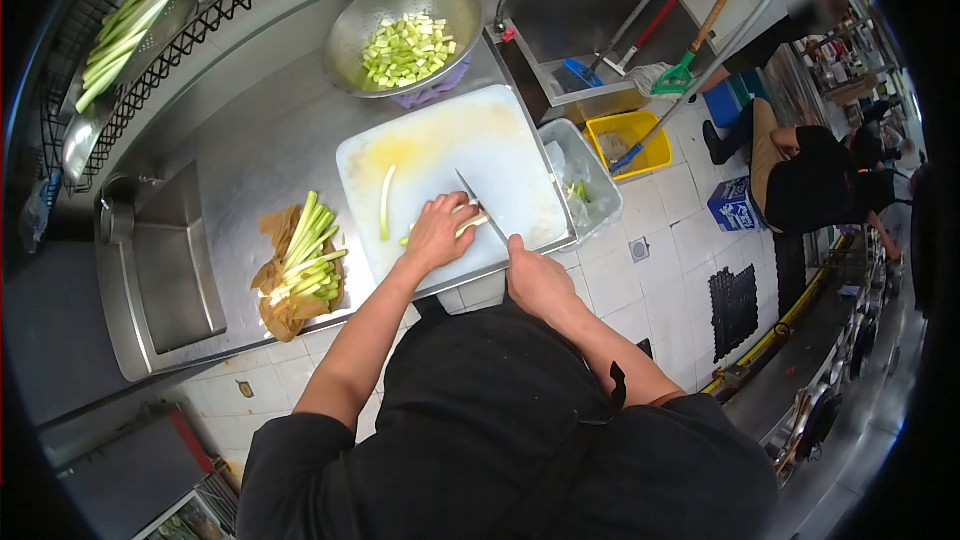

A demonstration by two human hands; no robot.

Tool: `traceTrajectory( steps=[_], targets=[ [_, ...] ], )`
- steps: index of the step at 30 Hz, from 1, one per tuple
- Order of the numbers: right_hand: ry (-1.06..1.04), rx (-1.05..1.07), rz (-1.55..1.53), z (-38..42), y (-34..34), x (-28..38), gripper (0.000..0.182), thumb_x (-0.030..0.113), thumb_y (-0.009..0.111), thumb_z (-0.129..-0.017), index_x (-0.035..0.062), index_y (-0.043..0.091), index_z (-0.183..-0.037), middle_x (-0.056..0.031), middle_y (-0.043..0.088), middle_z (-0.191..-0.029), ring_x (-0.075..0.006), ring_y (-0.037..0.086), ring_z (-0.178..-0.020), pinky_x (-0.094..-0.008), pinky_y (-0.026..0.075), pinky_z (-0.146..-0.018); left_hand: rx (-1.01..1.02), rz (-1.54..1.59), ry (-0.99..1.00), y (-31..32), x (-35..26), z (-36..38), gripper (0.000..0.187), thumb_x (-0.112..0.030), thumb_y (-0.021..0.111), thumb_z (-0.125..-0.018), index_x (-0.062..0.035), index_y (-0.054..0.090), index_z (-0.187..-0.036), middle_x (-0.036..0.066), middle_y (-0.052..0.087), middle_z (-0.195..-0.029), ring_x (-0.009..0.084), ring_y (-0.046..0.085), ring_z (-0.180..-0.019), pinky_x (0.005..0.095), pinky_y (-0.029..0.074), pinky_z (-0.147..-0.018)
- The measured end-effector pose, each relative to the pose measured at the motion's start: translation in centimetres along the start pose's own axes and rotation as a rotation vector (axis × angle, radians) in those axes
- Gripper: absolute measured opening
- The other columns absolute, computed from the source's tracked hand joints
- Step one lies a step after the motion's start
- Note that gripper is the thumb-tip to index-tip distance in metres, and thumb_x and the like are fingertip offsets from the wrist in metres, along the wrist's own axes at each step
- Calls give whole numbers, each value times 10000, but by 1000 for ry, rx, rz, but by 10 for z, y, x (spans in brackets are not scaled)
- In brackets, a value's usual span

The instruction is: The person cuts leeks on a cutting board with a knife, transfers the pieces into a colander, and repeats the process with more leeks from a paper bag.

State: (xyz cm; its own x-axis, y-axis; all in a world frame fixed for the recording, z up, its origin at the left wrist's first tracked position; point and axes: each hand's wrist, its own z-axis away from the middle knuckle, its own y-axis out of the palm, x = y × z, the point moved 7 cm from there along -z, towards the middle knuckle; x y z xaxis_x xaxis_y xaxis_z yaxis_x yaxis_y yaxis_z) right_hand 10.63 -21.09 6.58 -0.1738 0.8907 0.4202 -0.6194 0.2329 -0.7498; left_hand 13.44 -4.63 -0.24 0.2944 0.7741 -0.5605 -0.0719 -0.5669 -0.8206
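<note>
My right hand (540, 283) grips a kitchen knife (484, 208), its blade slanting up and left across the white cutting board (500, 140). Against the blade, my left hand (440, 230) presses its bent fingers onto celery stalks (469, 225), mostly covered by the hand. A single pale celery stalk (386, 202) lies on the board to the left. Further left, a bundle of celery (312, 255) rests on brown paper (284, 316). Behind the board, a metal colander (345, 35) holds cut celery pieces (408, 48).
A sink (640, 15) with mops and brushes standing in it is at the back right. A lined bin (600, 185) and a yellow bucket (655, 152) stand right of the board. At far right is another person (810, 175). More stalks (125, 30) lie on the upper-left rack.
</note>
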Motion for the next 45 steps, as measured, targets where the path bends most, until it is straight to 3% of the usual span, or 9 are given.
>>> traceTrajectory(
  steps=[14,19,23,25,28,35,38,42,45],
  targets=[
    [-149,-143,-152,-72,20,-30,219,95,482,-927,-28,456,-1105,-334,680,-854,-517,671,-836,-603,525,-771,-52,52,17,0,2,3,340,-159,729,-830,-74,672,-1154,108,590,-1227,309,551,-1153,413,441,-971],
    [-31,-236,-91,-54,-11,-78,217,103,500,-918,-12,472,-1101,-327,682,-849,-525,670,-824,-617,523,-760,-45,80,7,-12,-3,4,317,-180,738,-848,-67,667,-1136,113,589,-1231,324,550,-1159,418,437,-982],
    [103,-368,53,-39,-38,-107,231,115,514,-919,11,501,-1124,-295,699,-843,-490,692,-782,-593,545,-720,-202,8,-72,-32,16,11,339,-188,758,-829,-59,666,-1130,127,604,-1187,344,565,-1093,441,428,-941],
    [170,-406,86,-37,-43,-119,219,122,527,-919,21,526,-1114,-269,708,-850,-474,700,-779,-569,559,-706,-375,-100,-279,-54,47,19,320,-165,746,-824,-45,662,-1108,137,609,-1167,351,568,-1100,463,441,-927],
    [144,-490,87,-27,-46,-114,203,142,541,-923,25,541,-1089,-242,716,-867,-455,706,-769,-554,566,-679,-361,-231,-492,-76,81,27,273,-89,695,-826,-37,658,-1092,159,626,-1119,370,582,-1083,483,469,-905],
    [63,-595,33,-15,-43,-96,199,161,555,-929,28,539,-1076,-226,716,-874,-434,711,-764,-554,562,-644,-306,-230,-527,-90,133,45,239,-21,628,-823,-23,662,-1059,200,645,-967,393,626,-942,468,504,-847],
    [83,-624,14,-20,-42,-107,199,131,524,-930,26,540,-1098,-239,717,-891,-445,707,-770,-562,558,-669,-243,-275,-580,-88,137,48,255,-60,658,-830,-54,673,-1085,176,647,-1052,379,614,-1017,474,485,-876],
    [195,-456,63,-31,-45,-136,239,106,491,-929,19,538,-1146,-251,718,-911,-455,700,-789,-569,547,-700,-268,-372,-601,-91,108,48,263,-102,684,-842,-75,678,-1103,146,630,-1168,361,581,-1119,480,453,-923],
    [209,-468,61,-14,-43,-132,227,109,493,-934,20,543,-1138,-252,716,-898,-456,697,-799,-573,541,-704,-388,-424,-476,-91,87,40,289,-120,692,-849,-71,683,-1133,120,605,-1221,342,547,-1154,497,408,-960]
  ],
)
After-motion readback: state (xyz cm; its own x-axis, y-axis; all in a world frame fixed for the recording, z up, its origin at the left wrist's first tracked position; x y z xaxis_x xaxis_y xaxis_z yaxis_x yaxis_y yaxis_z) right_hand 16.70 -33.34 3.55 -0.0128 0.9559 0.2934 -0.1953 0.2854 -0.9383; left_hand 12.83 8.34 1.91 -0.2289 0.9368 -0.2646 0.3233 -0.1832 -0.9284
